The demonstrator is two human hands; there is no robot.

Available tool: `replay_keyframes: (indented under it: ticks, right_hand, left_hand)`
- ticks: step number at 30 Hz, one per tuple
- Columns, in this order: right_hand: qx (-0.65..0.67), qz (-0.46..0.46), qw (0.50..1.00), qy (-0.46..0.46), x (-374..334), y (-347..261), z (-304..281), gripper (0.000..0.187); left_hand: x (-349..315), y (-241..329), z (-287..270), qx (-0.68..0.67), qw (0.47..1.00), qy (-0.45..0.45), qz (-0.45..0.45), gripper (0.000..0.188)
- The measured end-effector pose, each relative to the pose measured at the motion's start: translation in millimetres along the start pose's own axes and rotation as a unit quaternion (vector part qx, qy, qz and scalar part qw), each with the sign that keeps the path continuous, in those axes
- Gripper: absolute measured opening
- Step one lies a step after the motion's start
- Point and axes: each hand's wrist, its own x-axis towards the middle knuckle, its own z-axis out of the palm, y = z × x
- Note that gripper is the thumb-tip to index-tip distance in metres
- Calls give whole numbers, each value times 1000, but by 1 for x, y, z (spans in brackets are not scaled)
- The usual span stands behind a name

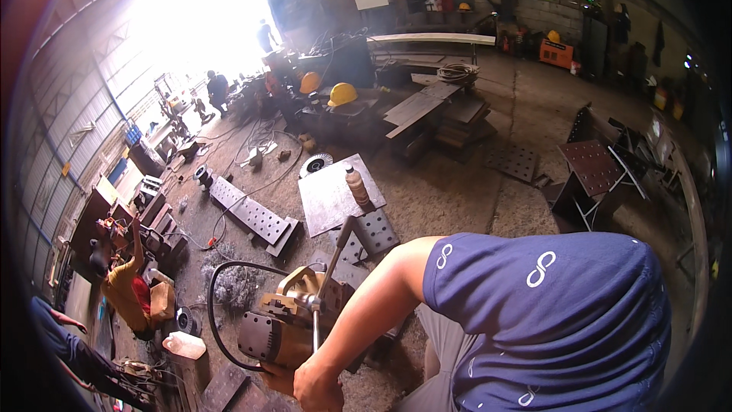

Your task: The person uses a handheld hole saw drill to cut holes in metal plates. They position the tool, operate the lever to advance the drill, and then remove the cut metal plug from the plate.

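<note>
My right arm reaches in from the right in a blue sleeve. At its end, my right hand is closed at the lower end of a silver feed lever. The lever belongs to a gold-and-black machine that looks like a portable magnetic drill. A longer grey lever rises from the same hub. My left hand shows only in part, its fingers curled against the underside of the drill's black motor end. A black cable loops around the drill's left side. Perforated steel plates lie just beyond it.
A brown bottle stands on a pale metal sheet. Left of that lies a long drilled plate; cables trail over the floor. At left, a person in yellow crouches near a white jug. Steel frames stand at right.
</note>
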Motion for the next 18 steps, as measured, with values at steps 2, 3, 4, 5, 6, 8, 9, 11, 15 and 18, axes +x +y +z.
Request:
replay_keyframes:
  ticks: [2, 3, 4, 5, 6, 8, 9, 11, 15, 18]
  right_hand:
    - [-3, 7, 1000, -3, -1, -10, -11, 30]
    - [1, 16, 1000, -11, -2, -12, -14, 30]
    - [5, 25, 999, -19, -3, -15, -16, 30]
    - [10, 34, 999, -27, -3, -16, -17, 30]
    - [18, 37, 999, -21, -6, -15, -15, 30]
    - [34, 42, 999, -7, -11, -11, -11, 31]
    - [32, 99, 994, -40, -11, -27, -26, 34]
    - [22, 169, 982, -78, -28, -61, -59, 39]
    - [23, 95, 995, -28, -19, -25, -25, 33]
    - [62, 157, 984, -55, -20, -38, -39, 38]
  left_hand:
    - [0, -5, -9, 7, 1000, 7, -2, 64]
    - [1, -5, -9, 6, 1000, 6, -1, 64]
    - [1, -5, -9, 5, 1000, 5, -1, 64]
    - [1, -5, -9, 4, 1000, 4, -1, 64]
    - [0, -3, -6, 2, 1000, 2, 0, 64]
    - [0, -1, 0, -1, 1000, -3, 1, 64]
    - [0, -8, -11, 7, 1000, 5, -2, 64]
    - [2, -6, -16, 9, 1000, 7, 0, 64]
    - [-1, -2, -2, 1, 1000, -3, 1, 64]
    - [-1, -7, -10, 6, 1000, 3, 0, 64]
